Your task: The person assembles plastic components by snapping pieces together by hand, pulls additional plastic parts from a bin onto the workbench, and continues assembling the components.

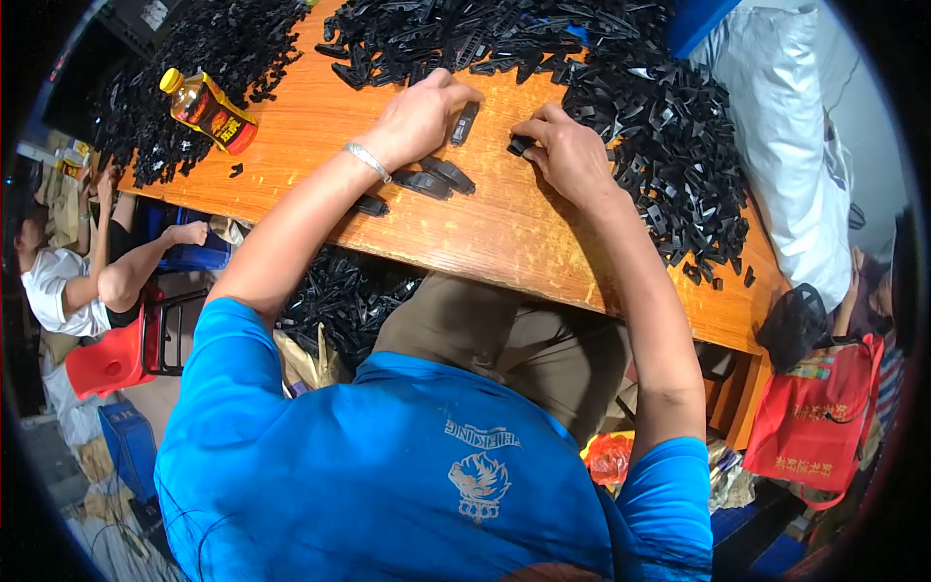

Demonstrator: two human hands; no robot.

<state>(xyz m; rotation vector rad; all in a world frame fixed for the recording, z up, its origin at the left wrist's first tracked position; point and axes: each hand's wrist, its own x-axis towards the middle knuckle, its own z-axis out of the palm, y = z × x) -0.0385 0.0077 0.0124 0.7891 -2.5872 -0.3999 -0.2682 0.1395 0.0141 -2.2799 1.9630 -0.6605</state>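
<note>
My left hand point(419, 118), with a silvery bracelet at the wrist, closes its fingertips on the far end of a long black plastic part point(465, 124). To its right, my right hand point(574, 160) pinches a small black plastic piece point(522, 145) just above the table. The two hands are apart. Nearer to me, below my left wrist, two similar black parts point(423, 184) lie side by side. Another black part point(370, 206) is partly hidden by my left forearm.
Heaps of black parts point(659, 145) cover the wooden table's point(524, 223) far and right sides. A yellow-capped bottle point(208, 112) stands at left. Right of the table are a white sack point(786, 145) and red bag point(815, 422). Another person point(78, 286) sits at far left.
</note>
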